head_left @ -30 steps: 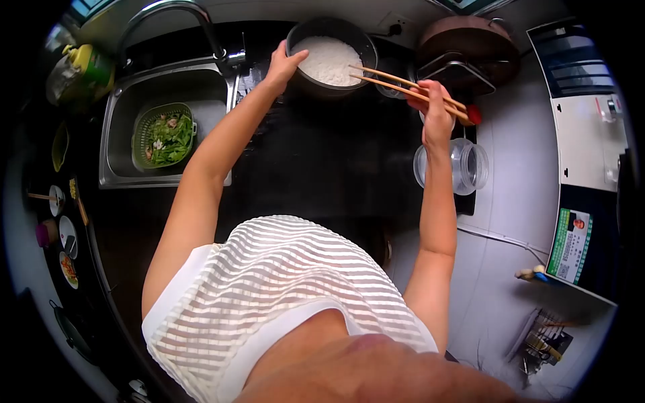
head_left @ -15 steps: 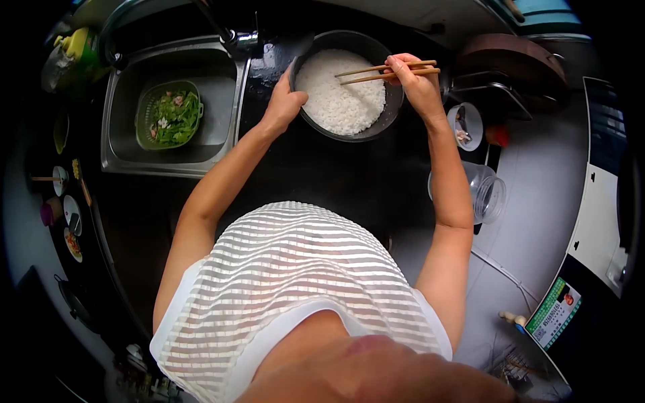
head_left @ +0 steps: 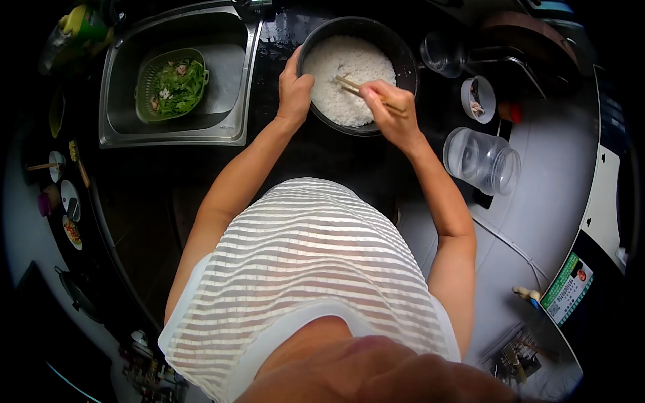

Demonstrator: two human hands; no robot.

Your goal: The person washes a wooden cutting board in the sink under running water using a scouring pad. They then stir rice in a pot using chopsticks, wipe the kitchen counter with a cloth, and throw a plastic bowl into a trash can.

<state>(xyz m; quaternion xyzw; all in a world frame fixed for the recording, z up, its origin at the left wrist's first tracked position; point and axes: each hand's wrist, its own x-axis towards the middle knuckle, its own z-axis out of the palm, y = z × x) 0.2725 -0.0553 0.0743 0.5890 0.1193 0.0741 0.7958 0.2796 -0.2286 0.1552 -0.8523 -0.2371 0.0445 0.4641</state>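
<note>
A dark round pot (head_left: 407, 60) filled with white rice (head_left: 346, 64) stands on the black counter. My left hand (head_left: 294, 91) grips the pot's left rim, with the thumb on the near side and the fingers around the outer wall. In my right hand (head_left: 390, 113) is a pair of wooden chopsticks (head_left: 349, 84), held above the near right part of the pot. Their tips are down in the rice, where a small hollow shows.
Left is a steel sink (head_left: 228, 131) holding a green basket (head_left: 141, 111) of leafy greens (head_left: 178, 87). To the right are a white bowl (head_left: 486, 114) with scraps, a clear plastic jar (head_left: 480, 161), and a glass lid-like object (head_left: 443, 54). A faucet base (head_left: 252, 5) stands behind the sink.
My right hand has moved left and nearer, from the pot's right rim to over its near side, and the chopsticks now tilt more steeply into the rice. The left hand keeps hold of the pot.
</note>
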